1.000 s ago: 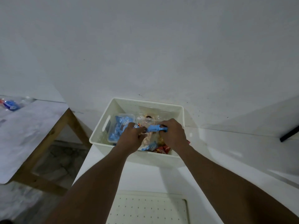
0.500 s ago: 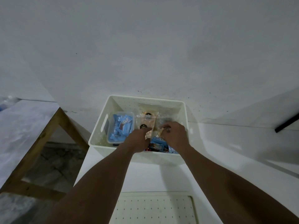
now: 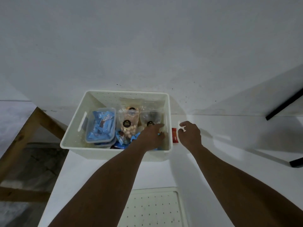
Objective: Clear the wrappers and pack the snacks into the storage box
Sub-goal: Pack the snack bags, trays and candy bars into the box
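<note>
A white storage box [image 3: 72,133] stands on the white table against the wall. Inside it lie a clear tub of blue-wrapped snacks [image 3: 100,126], two clear pouches of nuts [image 3: 129,123] with black labels, and loose blue snack packs [image 3: 121,138]. My left hand [image 3: 152,135] reaches into the box's right side, fingers stretched over the snacks there. My right hand [image 3: 190,133] hovers outside the box's right wall with loosely curled fingers and holds nothing. A red snack bar [image 3: 174,135] lies on the table between the box and my right hand.
The box's white perforated lid [image 3: 152,208] lies flat on the table near me. A wooden-legged table [image 3: 19,138] stands to the left over a stone floor. A black bar [image 3: 285,105] crosses the wall at the right, and a dark foot [image 3: 297,163] rests on the table.
My right hand left the box and moved out past its right wall, close to the red bar. My left hand shifted rightward inside the box. The blue pack held a second ago is released.
</note>
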Tool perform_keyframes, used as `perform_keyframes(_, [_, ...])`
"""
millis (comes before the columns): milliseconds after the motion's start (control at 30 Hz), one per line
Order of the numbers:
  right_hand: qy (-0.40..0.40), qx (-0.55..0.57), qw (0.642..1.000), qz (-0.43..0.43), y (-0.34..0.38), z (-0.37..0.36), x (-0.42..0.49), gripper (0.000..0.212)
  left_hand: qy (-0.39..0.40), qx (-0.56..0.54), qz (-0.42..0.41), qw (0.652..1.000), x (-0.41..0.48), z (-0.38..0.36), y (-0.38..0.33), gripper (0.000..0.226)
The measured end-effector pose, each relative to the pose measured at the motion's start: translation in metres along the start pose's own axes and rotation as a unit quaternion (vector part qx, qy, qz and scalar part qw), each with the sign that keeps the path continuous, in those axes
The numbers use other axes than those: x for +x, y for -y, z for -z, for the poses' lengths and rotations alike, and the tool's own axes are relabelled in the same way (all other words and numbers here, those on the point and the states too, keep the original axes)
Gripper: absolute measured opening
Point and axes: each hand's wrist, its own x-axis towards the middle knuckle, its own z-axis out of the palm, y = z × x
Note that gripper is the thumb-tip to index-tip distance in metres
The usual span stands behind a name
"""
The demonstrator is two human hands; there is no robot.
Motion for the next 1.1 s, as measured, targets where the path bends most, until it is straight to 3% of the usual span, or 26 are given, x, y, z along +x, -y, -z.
perform_keyframes(133, [0.128,-0.072,0.989,0.001,-0.029,-0.018,0.015,0.035,0.0,-0.004,0.006,1.0,0.018,-0.014,0.001,0.041])
perform_keyframes(300, [0.201,-0.198,0.957,0.061,-0.051,-0.053,0.041,0.049,-0.011,0.067,0.002,0.998,0.038,-0.016,0.016,0.039])
perform_keyframes(400, [0.187,-0.243,0.946,0.107,-0.057,-0.065,0.048,0.038,-0.004,0.096,0.01,0.995,0.046,-0.017,0.024,0.032])
perform_keyframes(667, [0.109,-0.159,0.977,0.094,-0.056,-0.048,0.038,0.028,0.015,0.112,-0.005,0.994,0.04,-0.007,0.016,0.037])
perform_keyframes(967, [-0.036,-0.051,0.984,0.167,0.044,0.026,-0.003,0.028,-0.003,0.124,-0.027,0.992,-0.018,0.044,0.001,0.04])
perform_keyframes(1100, [0.02,-0.056,0.976,0.208,0.081,0.025,-0.034,0.027,-0.007,0.133,-0.028,0.991,-0.047,0.067,0.012,0.045])
